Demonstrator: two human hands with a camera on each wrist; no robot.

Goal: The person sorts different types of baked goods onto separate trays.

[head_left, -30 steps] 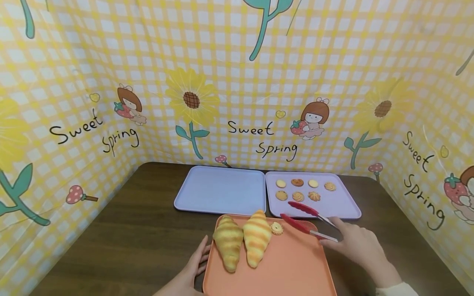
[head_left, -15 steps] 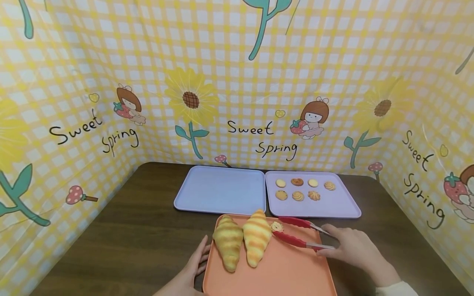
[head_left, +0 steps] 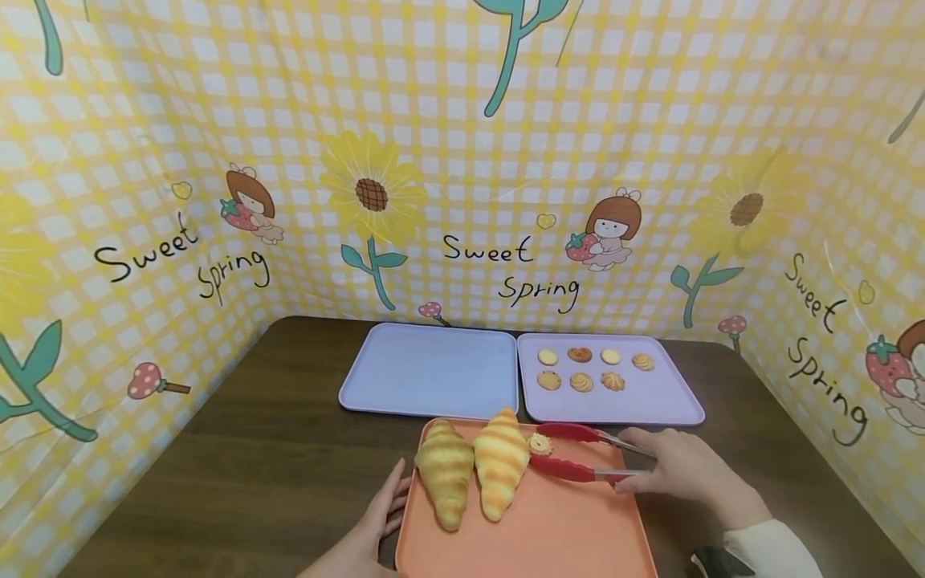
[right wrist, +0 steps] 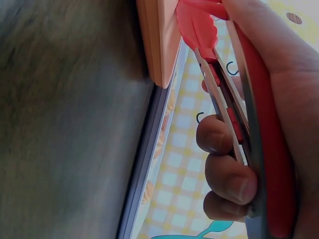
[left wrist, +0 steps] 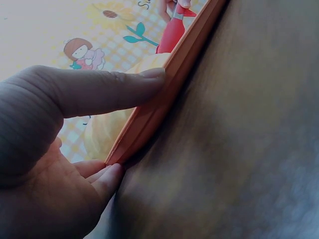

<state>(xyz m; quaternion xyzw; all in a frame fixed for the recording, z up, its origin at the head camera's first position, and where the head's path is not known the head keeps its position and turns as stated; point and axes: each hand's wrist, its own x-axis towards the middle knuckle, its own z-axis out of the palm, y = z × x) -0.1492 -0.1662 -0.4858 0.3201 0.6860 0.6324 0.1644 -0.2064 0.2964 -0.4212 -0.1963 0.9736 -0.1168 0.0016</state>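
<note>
In the head view, my right hand (head_left: 679, 466) grips metal tongs (head_left: 578, 470) with red heads, its fingers wrapped round the handles in the right wrist view. The tongs' spread red heads stand on either side of a small ring-shaped cookie (head_left: 539, 444) on the orange tray (head_left: 556, 530); whether they touch it I cannot tell. Left of the cookie lie a pale striped croissant (head_left: 500, 466) and a browner croissant (head_left: 446, 478). My left hand (head_left: 368, 530) holds the tray's left edge, thumb (left wrist: 119, 89) and fingertips on its rim in the left wrist view.
Behind the orange tray stand a bare blue tray (head_left: 433, 373) and a lilac tray (head_left: 665, 393) with several small cookies in two rows. All rest on a dark wooden table (head_left: 253, 474). A yellow checked cloth (head_left: 462, 160) hangs round the back and sides.
The right hand has brought the tongs down and left, from near the lilac tray's front edge to either side of the ring-shaped cookie. The left hand has stayed in place.
</note>
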